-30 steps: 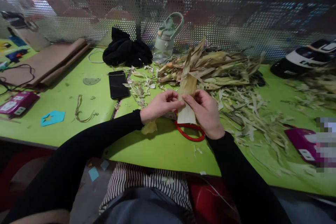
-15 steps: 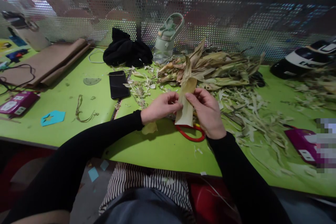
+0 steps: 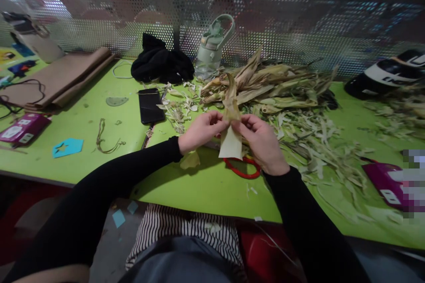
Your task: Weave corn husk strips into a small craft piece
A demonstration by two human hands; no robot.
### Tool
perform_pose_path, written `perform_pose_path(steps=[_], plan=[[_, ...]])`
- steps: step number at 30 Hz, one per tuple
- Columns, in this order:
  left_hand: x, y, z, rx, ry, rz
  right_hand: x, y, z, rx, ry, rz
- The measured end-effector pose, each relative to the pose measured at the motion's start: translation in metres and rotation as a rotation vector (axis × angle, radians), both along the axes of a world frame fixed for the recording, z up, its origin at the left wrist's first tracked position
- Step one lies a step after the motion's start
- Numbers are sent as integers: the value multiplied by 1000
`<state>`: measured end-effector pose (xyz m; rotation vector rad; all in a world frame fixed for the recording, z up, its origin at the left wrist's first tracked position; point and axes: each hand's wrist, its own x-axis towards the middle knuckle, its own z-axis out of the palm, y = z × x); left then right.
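Pale, papery corn-husk strip [image 3: 231, 145]: held over the smooth green table [image 3: 206, 190], between both hands; its broad, straight end is turned toward the near edge, its darker, tapering tip toward the back.
Bare left hand [image 3: 201, 131]: fingers narrowed to a pinch; the strip's left side is gripped by them about midway along its length.
Bare right hand [image 3: 264, 143]: fingers narrowed likewise; the thumb is laid on the strip's face, the other fingers being curled toward its back; their exact contact is hidden.
Pinched waist: the step in hand is judged to be a gathering or creasing of the strip where the thumbs come near each other; fold or mere bend cannot be told apart.
Thin fibres: for the next move an even pinch and light, matched tension seem called for; a split along the grain could be caused by a hard pull.
Red loop handle [image 3: 247, 177]: seen on the table just below the broad end; the rest of the tool is mostly hidden.
Tangled heap of dried tan-green husks [image 3: 285, 84]: set behind the hands; loose pale shreds [image 3: 315, 141] are strewn rightward, so sideways room is cluttered there.
Near edge: crossed by both long black sleeves [image 3: 126, 172]; the most open room is offered between the forearms, short of the rim.
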<state>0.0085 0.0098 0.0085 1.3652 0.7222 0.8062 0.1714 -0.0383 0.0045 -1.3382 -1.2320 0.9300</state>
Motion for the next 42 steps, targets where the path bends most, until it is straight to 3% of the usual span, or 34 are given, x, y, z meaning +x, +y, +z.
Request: perform_pose_path(steps=[6,16,22,29,33,37,42], plan=[[-1,5,-1,115,86,31,1,-1,2,26,-167,7],[-8,9,3,215,181,-25,3,3,-5,-4,-71,35],[-11,8,4,398,353,37,0,3,-8,24,-67,29],[-16,9,1,690,424,24,-4,1,-8,130,-180,21],[-10,5,-3,832,587,83,-5,4,-13,151,-178,0],[-3,0,-1,834,728,123,-7,5,-19,132,-144,-12],[0,4,4,663,594,122,-8,4,-17,147,-145,7]])
